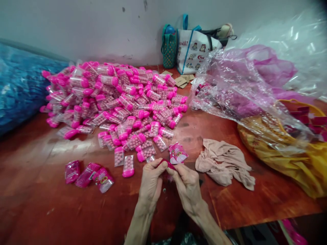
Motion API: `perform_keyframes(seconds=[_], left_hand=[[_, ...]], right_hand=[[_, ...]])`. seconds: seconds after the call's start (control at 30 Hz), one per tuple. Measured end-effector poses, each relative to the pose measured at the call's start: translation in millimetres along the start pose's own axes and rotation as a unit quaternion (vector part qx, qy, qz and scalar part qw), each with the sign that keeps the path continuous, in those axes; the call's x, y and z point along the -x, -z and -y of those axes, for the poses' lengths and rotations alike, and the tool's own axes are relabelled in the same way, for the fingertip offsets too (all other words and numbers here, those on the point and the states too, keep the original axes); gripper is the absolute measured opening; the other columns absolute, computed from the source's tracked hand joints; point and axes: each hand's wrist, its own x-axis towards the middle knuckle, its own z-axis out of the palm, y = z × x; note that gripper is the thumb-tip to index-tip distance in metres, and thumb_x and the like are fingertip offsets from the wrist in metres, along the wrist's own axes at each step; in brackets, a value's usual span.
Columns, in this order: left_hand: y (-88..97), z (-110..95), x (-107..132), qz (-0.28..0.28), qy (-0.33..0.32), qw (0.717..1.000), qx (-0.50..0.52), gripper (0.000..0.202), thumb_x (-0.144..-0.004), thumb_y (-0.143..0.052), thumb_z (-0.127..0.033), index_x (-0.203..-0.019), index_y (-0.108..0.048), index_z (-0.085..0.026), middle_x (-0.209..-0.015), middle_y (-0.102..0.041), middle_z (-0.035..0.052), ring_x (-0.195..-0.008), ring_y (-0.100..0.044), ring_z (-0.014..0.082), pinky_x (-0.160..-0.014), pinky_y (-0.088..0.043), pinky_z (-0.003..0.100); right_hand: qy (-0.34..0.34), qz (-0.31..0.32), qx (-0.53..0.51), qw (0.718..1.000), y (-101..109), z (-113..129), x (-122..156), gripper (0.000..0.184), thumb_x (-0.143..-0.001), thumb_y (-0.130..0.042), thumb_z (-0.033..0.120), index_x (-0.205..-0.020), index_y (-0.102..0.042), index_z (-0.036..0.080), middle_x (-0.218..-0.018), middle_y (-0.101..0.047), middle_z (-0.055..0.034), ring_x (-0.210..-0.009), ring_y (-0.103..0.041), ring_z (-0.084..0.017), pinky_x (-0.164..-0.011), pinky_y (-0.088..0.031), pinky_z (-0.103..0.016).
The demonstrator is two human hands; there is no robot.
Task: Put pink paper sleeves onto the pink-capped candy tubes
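My left hand (pixel 150 182) and my right hand (pixel 187 185) meet at the near edge of the table, fingers pinched together on a small pink wrapper (pixel 167 164). Just beyond my right fingers lies a pink printed packet (pixel 178 153). A large heap of clear candy cases with pink caps (pixel 114 98) covers the middle of the red-brown table (pixel 38 204). Two loose cases (pixel 124 163) lie close to my left hand. Three wrapped pink packets (pixel 88 175) rest to the left.
A crumpled beige cloth (pixel 224 165) lies right of my hands. A clear plastic bag with pink contents (pixel 252 85) and a yellow sack (pixel 301 160) fill the right side. A blue bag (pixel 20 85) is at the left. Tote bags (pixel 190 47) stand against the wall.
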Motion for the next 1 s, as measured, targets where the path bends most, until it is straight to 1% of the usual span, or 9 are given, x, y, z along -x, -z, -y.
perform_keyframes(seconds=[0.27, 0.43, 0.53, 0.6, 0.7, 0.8, 0.9, 0.97, 1.0], left_hand=[[0.7, 4, -3, -0.017, -0.013, 1.000, 0.003, 0.015, -0.048, -0.076, -0.016, -0.056, -0.064, -0.012, -0.054, -0.059, -0.0013, -0.050, -0.050, 0.0069, -0.050, -0.040, 0.018], [3.7, 0, -5, 0.009, -0.068, 0.997, -0.035, 0.010, -0.058, -0.072, -0.021, -0.060, -0.066, -0.013, -0.055, -0.059, -0.0017, -0.052, -0.049, 0.0078, -0.053, -0.040, 0.019], [7.6, 4, -8, -0.010, -0.109, 0.992, -0.062, 0.011, -0.062, -0.070, -0.024, -0.058, -0.065, -0.014, -0.054, -0.057, -0.0029, -0.051, -0.046, 0.0078, -0.052, -0.039, 0.020], [11.3, 8, -8, -0.044, -0.153, 0.980, -0.117, 0.014, -0.065, -0.068, -0.026, -0.056, -0.064, -0.015, -0.051, -0.052, -0.0042, -0.049, -0.042, 0.0076, -0.050, -0.036, 0.019], [17.4, 12, -8, -0.089, -0.220, 0.940, -0.247, 0.022, -0.068, -0.065, -0.027, -0.050, -0.059, -0.015, -0.047, -0.045, -0.0051, -0.047, -0.037, 0.0078, -0.046, -0.031, 0.020], [20.6, 12, -8, -0.093, -0.259, 0.909, -0.313, 0.028, -0.071, -0.062, -0.027, -0.047, -0.055, -0.016, -0.045, -0.041, -0.0053, -0.045, -0.036, 0.0083, -0.044, -0.029, 0.021], [19.0, 7, -7, -0.091, -0.272, 0.908, -0.304, 0.011, -0.071, -0.062, -0.026, -0.066, -0.064, -0.017, -0.057, -0.055, -0.0034, -0.054, -0.049, 0.0106, -0.051, -0.037, 0.020], [17.1, 4, -6, -0.101, -0.272, 0.917, -0.274, 0.014, -0.069, -0.064, -0.024, -0.082, -0.065, -0.018, -0.070, -0.062, -0.0010, -0.064, -0.056, 0.0124, -0.058, -0.042, 0.020], [16.6, 3, -6, -0.100, -0.272, 0.921, -0.260, 0.017, -0.068, -0.065, -0.023, -0.084, -0.064, -0.018, -0.073, -0.063, -0.0003, -0.067, -0.057, 0.0126, -0.060, -0.043, 0.020]], right_hand=[[-0.034, 0.009, -0.016, 0.999, 0, -3, -2, 0.032, -0.087, -0.043, 0.027, -0.058, -0.052, 0.017, -0.053, -0.041, 0.0039, -0.049, -0.040, -0.009, -0.047, -0.030, -0.021], [-0.100, 0.010, -0.075, 0.992, 6, -7, -8, 0.012, -0.079, -0.057, 0.026, -0.076, -0.064, 0.017, -0.063, -0.059, 0.0025, -0.056, -0.050, -0.011, -0.052, -0.037, -0.019], [-0.099, -0.009, -0.059, 0.993, 5, -7, -9, 0.011, -0.078, -0.059, 0.025, -0.072, -0.063, 0.016, -0.059, -0.057, 0.0033, -0.054, -0.049, -0.010, -0.051, -0.036, -0.019], [-0.070, -0.011, -0.031, 0.997, 2, -7, -7, 0.020, -0.083, -0.052, 0.025, -0.066, -0.060, 0.016, -0.056, -0.051, 0.0033, -0.052, -0.045, -0.009, -0.050, -0.033, -0.019], [-0.021, -0.013, 0.024, 0.999, -1, -7, -4, 0.031, -0.088, -0.042, 0.026, -0.061, -0.053, 0.016, -0.056, -0.045, 0.0023, -0.053, -0.042, -0.010, -0.052, -0.031, -0.022], [0.001, -0.013, 0.055, 0.998, -2, -9, -4, 0.035, -0.090, -0.039, 0.027, -0.057, -0.048, 0.017, -0.056, -0.042, 0.0023, -0.052, -0.040, -0.010, -0.052, -0.029, -0.023], [0.005, -0.015, 0.057, 0.998, -1, -11, -6, 0.037, -0.090, -0.038, 0.026, -0.054, -0.041, 0.018, -0.054, -0.037, 0.0034, -0.050, -0.037, -0.010, -0.050, -0.027, -0.023], [0.007, -0.018, 0.052, 0.998, 0, -12, -8, 0.038, -0.090, -0.038, 0.026, -0.054, -0.038, 0.018, -0.053, -0.035, 0.0039, -0.049, -0.036, -0.009, -0.049, -0.027, -0.023], [0.007, -0.019, 0.049, 0.999, 0, -12, -8, 0.037, -0.091, -0.038, 0.026, -0.054, -0.038, 0.018, -0.054, -0.035, 0.0040, -0.049, -0.035, -0.009, -0.049, -0.027, -0.023]])
